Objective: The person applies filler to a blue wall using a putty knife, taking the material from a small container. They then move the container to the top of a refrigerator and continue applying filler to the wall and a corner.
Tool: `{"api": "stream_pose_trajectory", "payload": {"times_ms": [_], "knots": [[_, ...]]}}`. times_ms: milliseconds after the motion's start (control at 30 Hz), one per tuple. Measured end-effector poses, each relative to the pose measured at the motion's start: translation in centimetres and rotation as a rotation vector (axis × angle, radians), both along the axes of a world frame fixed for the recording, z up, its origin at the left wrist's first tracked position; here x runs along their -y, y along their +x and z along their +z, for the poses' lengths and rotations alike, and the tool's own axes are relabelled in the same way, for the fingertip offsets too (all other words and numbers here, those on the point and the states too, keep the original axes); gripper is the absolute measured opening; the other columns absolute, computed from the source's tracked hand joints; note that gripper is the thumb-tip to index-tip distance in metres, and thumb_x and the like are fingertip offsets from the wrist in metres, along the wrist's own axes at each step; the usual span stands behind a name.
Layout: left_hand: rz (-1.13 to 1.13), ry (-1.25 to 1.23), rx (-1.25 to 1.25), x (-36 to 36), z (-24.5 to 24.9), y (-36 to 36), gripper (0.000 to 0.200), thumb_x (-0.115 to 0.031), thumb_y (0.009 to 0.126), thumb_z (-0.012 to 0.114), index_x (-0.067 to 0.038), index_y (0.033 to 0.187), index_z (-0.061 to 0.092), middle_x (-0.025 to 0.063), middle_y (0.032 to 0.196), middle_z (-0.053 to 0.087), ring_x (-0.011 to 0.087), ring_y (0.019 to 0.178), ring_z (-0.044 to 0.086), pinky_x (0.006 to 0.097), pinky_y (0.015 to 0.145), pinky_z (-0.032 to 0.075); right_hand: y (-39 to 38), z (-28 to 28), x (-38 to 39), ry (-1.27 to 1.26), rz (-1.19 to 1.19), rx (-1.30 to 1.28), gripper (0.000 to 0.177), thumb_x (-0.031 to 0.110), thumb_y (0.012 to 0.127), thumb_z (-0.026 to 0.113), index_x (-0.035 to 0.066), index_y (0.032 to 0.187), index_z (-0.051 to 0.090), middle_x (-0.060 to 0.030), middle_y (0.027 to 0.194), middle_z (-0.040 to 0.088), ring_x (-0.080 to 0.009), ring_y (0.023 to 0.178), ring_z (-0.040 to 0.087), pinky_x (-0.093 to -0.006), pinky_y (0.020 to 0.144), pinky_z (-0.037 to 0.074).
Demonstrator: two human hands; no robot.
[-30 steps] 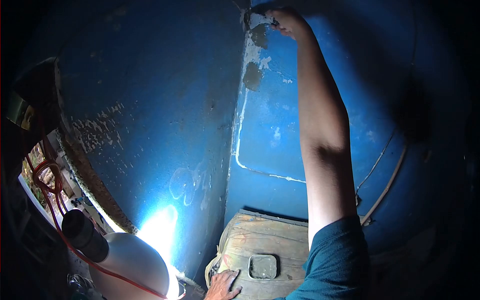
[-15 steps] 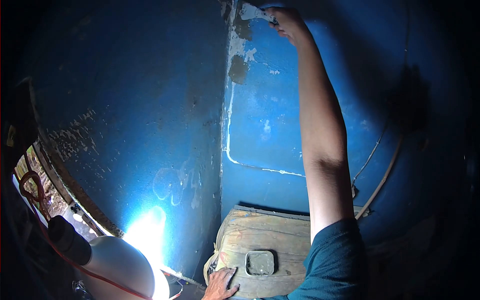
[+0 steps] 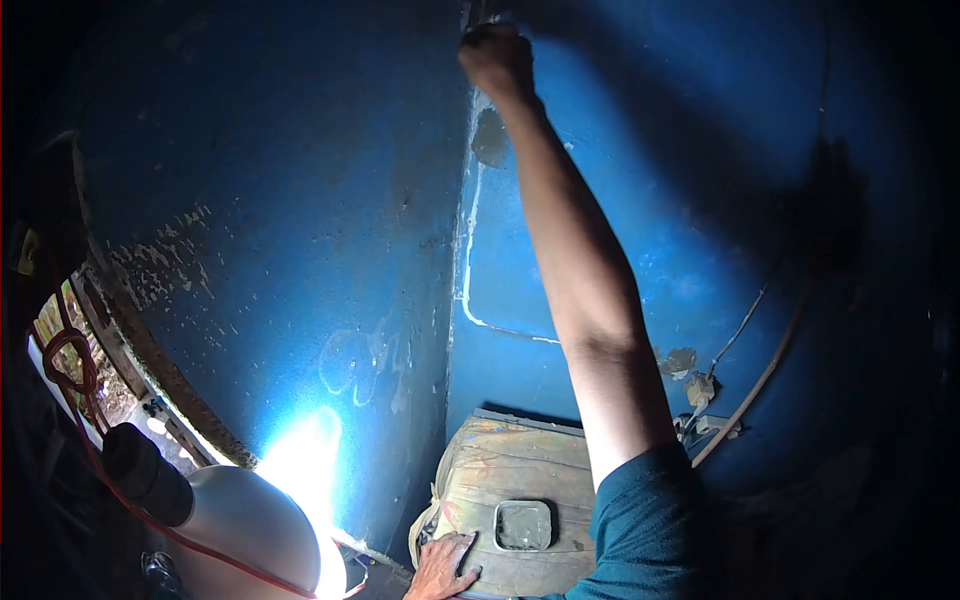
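My right hand (image 3: 497,65) is raised high against the corner of the blue wall (image 3: 520,250), at the top of the view. Its fingers are closed in a fist, and what they hold is hidden from me. Below it a grey patch (image 3: 490,138) marks the wall beside the corner. Low down, my left hand (image 3: 442,567) lies with fingers apart on a worn, cloth-covered pad (image 3: 490,450). Right of that hand, a small square dish (image 3: 523,525) with grey material in it rests on the pad.
A glowing lamp with a large white housing (image 3: 250,520) stands at lower left, a red cord (image 3: 190,545) across it. An opening with a curved edge (image 3: 150,365) lies at far left. Loose cables (image 3: 760,385) hang on the right wall.
My right hand has moved left and slightly down into the corner, covering light patches that showed before. The arm swung left, uncovering a wall fitting. My left hand stays put.
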State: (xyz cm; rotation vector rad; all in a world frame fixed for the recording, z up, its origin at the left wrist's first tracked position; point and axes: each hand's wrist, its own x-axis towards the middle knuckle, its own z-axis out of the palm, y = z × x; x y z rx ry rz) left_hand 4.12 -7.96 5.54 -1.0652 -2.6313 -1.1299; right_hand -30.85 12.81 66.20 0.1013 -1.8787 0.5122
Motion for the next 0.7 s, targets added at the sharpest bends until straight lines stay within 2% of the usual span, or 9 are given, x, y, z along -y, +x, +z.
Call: {"api": "stream_pose_trajectory", "payload": {"times_ms": [100, 167, 233, 300, 333, 433, 533, 600, 700], "knots": [[-0.026, -0.049, 0.036, 0.0, -0.6, 0.0, 0.073, -0.041, 0.084, 0.069, -0.012, 0.148, 0.049, 0.0151, 0.138, 0.055, 0.0322, 0.132, 0.047, 0.0538, 0.113, 0.028, 0.3, -2.0, -0.8, 0.055, 0.045, -0.042, 0.026, 0.024, 0.088, 0.056, 0.010, 0.100, 0.075, -0.0168, 0.111, 0.072, -0.0382, 0.106, 0.067, -0.0432, 0.094, 0.054], [-0.027, -0.076, 0.028, 0.1, -0.8, 0.0, 0.075, -0.043, 0.085, 0.067, -0.012, 0.150, 0.046, 0.0153, 0.140, 0.053, 0.0323, 0.134, 0.046, 0.0543, 0.114, 0.026, 2.6, -2.3, -3.2, 0.050, 0.119, -0.023, 0.026, 0.028, 0.091, 0.060, 0.010, 0.101, 0.076, -0.0151, 0.100, 0.075, -0.0306, 0.095, 0.072, -0.0386, 0.087, 0.055], [-0.033, -0.094, 0.022, 0.1, -0.5, -0.1, 0.075, -0.044, 0.085, 0.067, -0.012, 0.151, 0.046, 0.0154, 0.140, 0.053, 0.0323, 0.134, 0.046, 0.0543, 0.114, 0.026, 3.2, -2.0, -6.4, -0.045, 0.260, -0.051, 0.028, 0.038, 0.093, 0.063, 0.016, 0.102, 0.079, -0.0099, 0.083, 0.075, -0.0153, 0.075, 0.070, -0.0320, 0.077, 0.054], [-0.040, -0.119, 0.024, 0.1, -0.4, 0.1, 0.076, -0.044, 0.085, 0.067, -0.012, 0.151, 0.046, 0.0155, 0.140, 0.053, 0.0323, 0.135, 0.046, 0.0542, 0.114, 0.026, 5.7, -0.8, -6.8, -0.078, 0.107, 0.024, 0.031, 0.032, 0.091, 0.059, 0.015, 0.107, 0.078, -0.0123, 0.112, 0.074, -0.0337, 0.105, 0.070, -0.0395, 0.094, 0.055], [-0.034, -0.101, 0.025, 0.0, -0.5, 0.1, 0.075, -0.042, 0.085, 0.068, -0.012, 0.150, 0.047, 0.0156, 0.140, 0.054, 0.0323, 0.134, 0.046, 0.0540, 0.114, 0.027, 5.0, -0.6, -7.5, -0.081, 0.104, 0.027, 0.031, 0.032, 0.091, 0.059, 0.015, 0.107, 0.078, -0.0123, 0.112, 0.074, -0.0337, 0.105, 0.070, -0.0395, 0.094, 0.055], [-0.013, -0.051, 0.008, 0.0, -0.8, 0.0, 0.074, -0.040, 0.084, 0.070, -0.011, 0.149, 0.049, 0.0156, 0.138, 0.055, 0.0325, 0.133, 0.047, 0.0535, 0.113, 0.028, 1.5, 1.4, -8.1, -0.016, 0.069, -0.092, 0.033, 0.041, 0.094, 0.060, 0.016, 0.104, 0.078, -0.0101, 0.086, 0.075, -0.0208, 0.082, 0.072, -0.0365, 0.083, 0.054], [-0.001, -0.017, 0.003, 0.0, -1.1, 0.0, 0.073, -0.038, 0.083, 0.071, -0.011, 0.147, 0.050, 0.0154, 0.137, 0.057, 0.0329, 0.132, 0.049, 0.0529, 0.113, 0.030, -0.4, 2.2, -7.3, 0.132, -0.086, -0.039, 0.034, 0.038, 0.094, 0.056, 0.013, 0.105, 0.076, -0.0132, 0.093, 0.075, -0.0305, 0.092, 0.071, -0.0411, 0.089, 0.053], [0.005, -0.011, 0.013, 0.1, -1.2, -0.1, 0.072, -0.037, 0.083, 0.072, -0.010, 0.147, 0.051, 0.0152, 0.136, 0.057, 0.0330, 0.132, 0.049, 0.0527, 0.112, 0.030, -1.6, 2.1, -6.9, 0.248, -0.143, -0.192, 0.035, 0.036, 0.093, 0.053, 0.010, 0.104, 0.074, -0.0161, 0.102, 0.074, -0.0382, 0.101, 0.068, -0.0446, 0.091, 0.052], [-0.010, 0.013, -0.007, 0.1, -1.5, -0.3, 0.074, -0.041, 0.082, 0.072, -0.011, 0.147, 0.051, 0.0150, 0.137, 0.057, 0.0335, 0.132, 0.050, 0.0527, 0.112, 0.030, -0.6, 1.4, -4.4, -0.015, 0.035, -0.157, 0.035, 0.034, 0.092, 0.050, 0.010, 0.102, 0.075, -0.0177, 0.107, 0.072, -0.0413, 0.107, 0.065, -0.0472, 0.094, 0.051]]}}
